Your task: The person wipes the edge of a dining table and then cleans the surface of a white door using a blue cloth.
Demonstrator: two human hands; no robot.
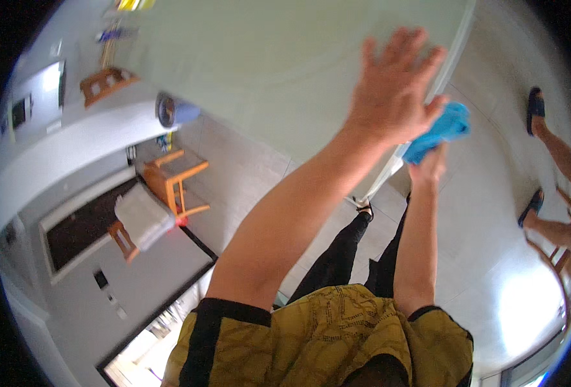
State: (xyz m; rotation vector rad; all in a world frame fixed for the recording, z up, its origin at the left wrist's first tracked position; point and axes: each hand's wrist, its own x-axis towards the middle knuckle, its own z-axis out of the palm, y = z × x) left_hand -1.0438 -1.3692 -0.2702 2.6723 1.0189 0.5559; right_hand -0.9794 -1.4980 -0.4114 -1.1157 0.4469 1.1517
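Observation:
A large pale, smooth panel (266, 72) stretches from the upper left to its straight edge at the right; what it belongs to, I cannot tell. Over its face near that edge is my left hand (394, 84), fingers spread and holding nothing; whether the palm touches the surface is unclear. My right hand (429, 167) grips a crumpled blue cloth (440, 130) at the edge, just below my left hand. The cloth hides part of the edge and some of my right fingers. Both hands are slightly blurred.
At the right edge, another person's legs (558, 152) in dark slippers show near wooden chair parts. A wooden chair (184, 169), a pale cloth-like item (142, 213) and a blue bin (181, 113) are on the left. Another wooden chair back (104, 84) is at upper left. Tiled floor (479, 193) extends below the panel.

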